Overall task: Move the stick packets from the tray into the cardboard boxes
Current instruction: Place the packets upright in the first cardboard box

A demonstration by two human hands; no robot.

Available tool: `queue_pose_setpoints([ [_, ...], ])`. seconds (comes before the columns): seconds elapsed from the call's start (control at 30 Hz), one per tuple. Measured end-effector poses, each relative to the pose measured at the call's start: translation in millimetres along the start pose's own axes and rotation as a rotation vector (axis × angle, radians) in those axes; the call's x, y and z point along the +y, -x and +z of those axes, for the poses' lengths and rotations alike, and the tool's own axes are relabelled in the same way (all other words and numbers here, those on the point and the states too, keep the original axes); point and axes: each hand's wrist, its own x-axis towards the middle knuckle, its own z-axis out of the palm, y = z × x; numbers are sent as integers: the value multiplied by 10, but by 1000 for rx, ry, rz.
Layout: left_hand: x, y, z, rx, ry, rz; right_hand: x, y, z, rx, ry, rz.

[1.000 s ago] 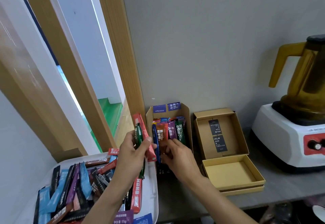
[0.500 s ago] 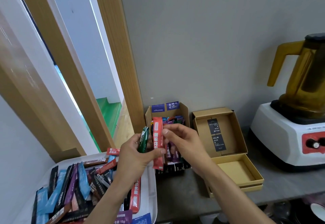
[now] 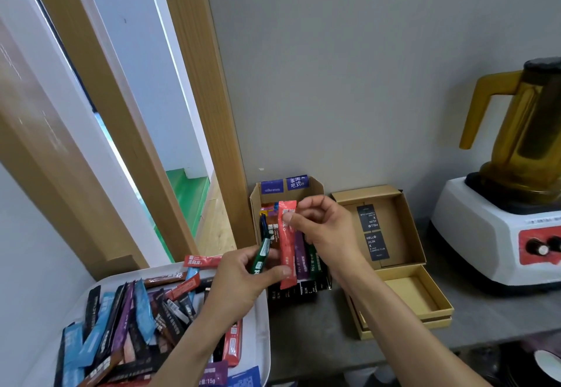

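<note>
Red foil stick packet [image 3: 287, 250] has risen toward the brown cardboard box [image 3: 315, 188], right hand [image 3: 321, 229] pinching its top; left hand [image 3: 243, 277] grips a green stick packet [image 3: 261, 257]. Likely light, limp, slick.

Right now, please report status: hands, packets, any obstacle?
Right hand pinches red packet over blue-labelled cardboard box. Left hand holds green packet. No obstacle seen.

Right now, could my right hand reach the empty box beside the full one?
Probably yes: the right hand pinches the red packet beside the empty box, which lies open with nothing between. The left hand, holding a green packet, also touches the red one.
</note>
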Motion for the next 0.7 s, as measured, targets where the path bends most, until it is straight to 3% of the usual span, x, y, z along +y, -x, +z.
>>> queue_pose_setpoints([
  [0.1, -41, -52, -57, 45, -52, 11, -8, 5, -10, 70, 52, -55],
  [0.2, -42, -110, -77, 94, -97, 31, 14, -5, -29, 36, 91, -60],
  [0.33, -43, -136, -20, 158, -153, 56, 197, 2, -39, -57, 435, -75],
  [0.47, 1, -114, 28, 278, -141, 117, 400, 38, -29, 88, 709, -193],
  [0.6, 111, -167, 32, 288, 263, 41, 621, 61, 23, 59, 985, -226],
  [0.7, 152, -196, 14, 261, 398, 6, 693, 154, 29, 69, 917, -288],
])
